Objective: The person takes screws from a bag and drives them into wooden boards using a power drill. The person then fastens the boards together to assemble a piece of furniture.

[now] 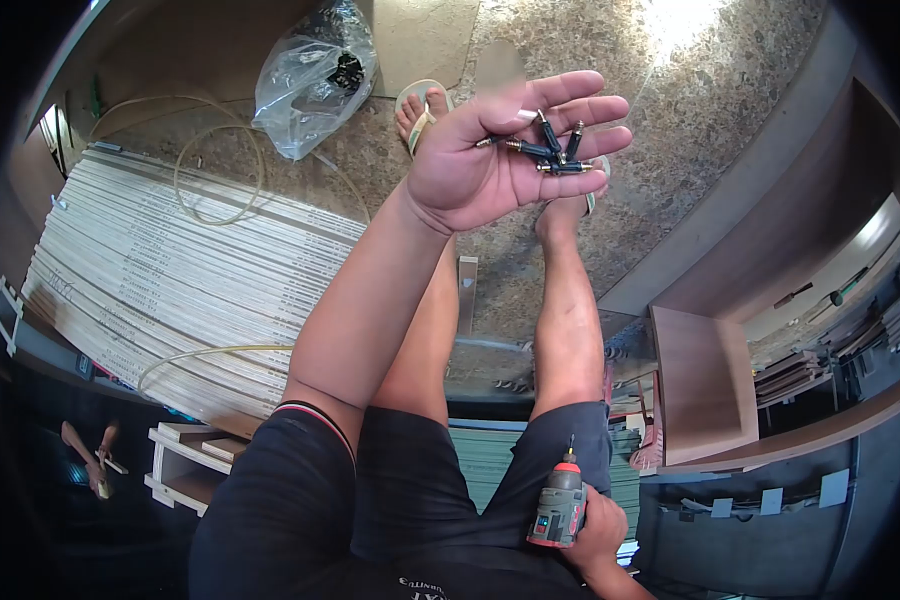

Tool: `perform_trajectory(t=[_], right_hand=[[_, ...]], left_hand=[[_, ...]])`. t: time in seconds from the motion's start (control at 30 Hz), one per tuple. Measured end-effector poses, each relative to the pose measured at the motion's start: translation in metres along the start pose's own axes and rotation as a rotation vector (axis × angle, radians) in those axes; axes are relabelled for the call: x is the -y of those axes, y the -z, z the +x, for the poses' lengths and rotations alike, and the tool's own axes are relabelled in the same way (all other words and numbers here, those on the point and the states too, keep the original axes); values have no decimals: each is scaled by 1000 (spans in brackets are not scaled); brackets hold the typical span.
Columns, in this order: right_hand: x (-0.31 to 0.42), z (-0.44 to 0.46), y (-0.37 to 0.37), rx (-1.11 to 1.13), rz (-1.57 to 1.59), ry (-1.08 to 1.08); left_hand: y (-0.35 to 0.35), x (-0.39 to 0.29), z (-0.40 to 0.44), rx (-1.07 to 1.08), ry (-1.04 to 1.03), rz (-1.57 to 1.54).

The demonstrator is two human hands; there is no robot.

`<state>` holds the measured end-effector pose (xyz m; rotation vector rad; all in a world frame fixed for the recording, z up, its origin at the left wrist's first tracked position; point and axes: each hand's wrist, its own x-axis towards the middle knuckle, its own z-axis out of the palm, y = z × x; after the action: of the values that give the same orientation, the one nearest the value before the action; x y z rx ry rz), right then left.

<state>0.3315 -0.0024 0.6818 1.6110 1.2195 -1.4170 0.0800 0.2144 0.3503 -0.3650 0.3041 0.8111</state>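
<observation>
Palm up, my left hand point(475, 165) is stretched out over the floor with its fingers spread. Across its fingers and palm lie several furniture connecting bolts point(550, 152), small black bodies with brass-coloured threaded ends. One more, partly covered by the thumb, lies near the thumb's base. Down by my right thigh, my right hand point(600, 530) is wrapped round the grip of a grey and red cordless drill point(558, 508). The drill's bit points away from me; its trigger is hidden from view.
On the left lies a wide stack of pale boards point(180, 270), crossed by a yellowish hose point(220, 349). Beyond it is a clear plastic bag point(305, 90) with dark contents. Brown panels point(705, 380) stand right. Another person's arms point(95, 465) show at far lower left.
</observation>
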Motion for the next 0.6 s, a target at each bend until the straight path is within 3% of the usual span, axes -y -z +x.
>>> perform_trajectory(t=[0.6], right_hand=[[0,3,-1,-49,6,28]], left_hand=[[12,5,-14,-32,1,21]])
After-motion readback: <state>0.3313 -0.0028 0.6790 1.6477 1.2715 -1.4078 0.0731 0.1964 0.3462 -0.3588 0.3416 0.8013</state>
